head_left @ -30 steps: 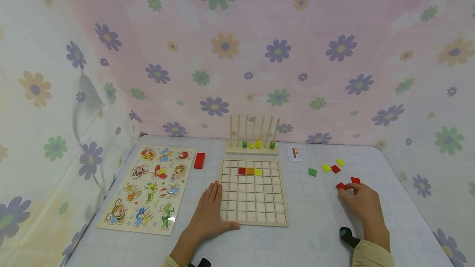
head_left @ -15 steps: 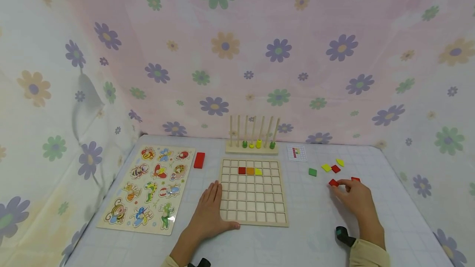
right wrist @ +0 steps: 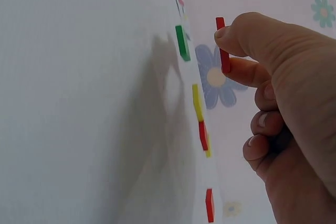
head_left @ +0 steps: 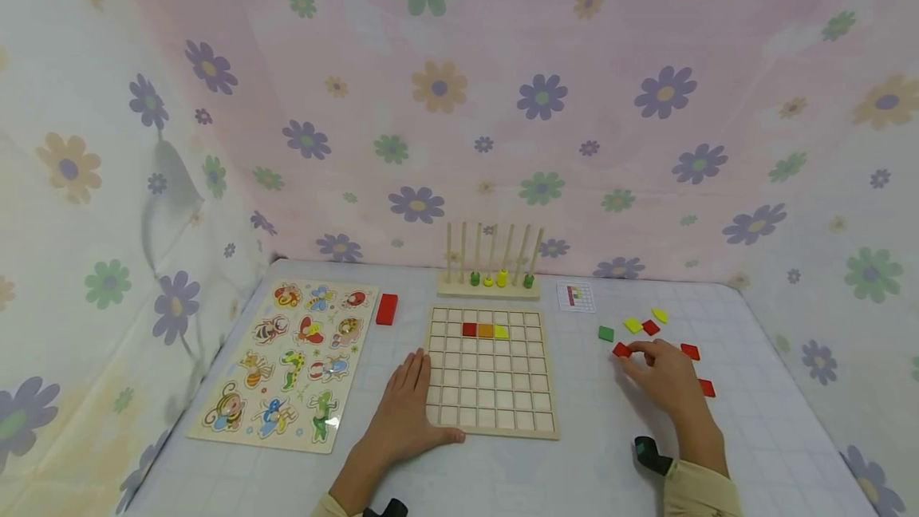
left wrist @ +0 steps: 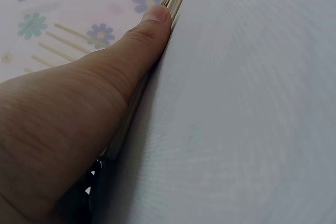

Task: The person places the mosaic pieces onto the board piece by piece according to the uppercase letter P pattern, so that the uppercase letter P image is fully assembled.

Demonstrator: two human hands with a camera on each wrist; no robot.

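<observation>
Between thumb and index finger my right hand (head_left: 662,376) pinches a thin red square tile (right wrist: 222,45), lifted off the table in the right wrist view. My left hand (head_left: 402,405) lies with straight fingers along the left side of the wooden grid board (head_left: 494,432), its thumb against the front edge. A dark red tile (head_left: 470,329), an orange tile (head_left: 486,331) and a yellow tile (head_left: 502,332) sit side by side in one row of the board. Near the right hand lie a green tile (head_left: 606,333), a yellow tile (head_left: 633,325) and several red tiles, one a red tile (head_left: 690,352).
At the left lies an insect picture puzzle (head_left: 240,437), with a red block (head_left: 386,309) beside it. Behind the board stands a peg rack (head_left: 459,289) with green and yellow beads. A small printed pattern card (head_left: 585,297) lies right of the rack.
My right hand has moved left with the red tile, toward the board. Another red tile, hidden before, now shows beside the right wrist. The left hand has stayed in place.
</observation>
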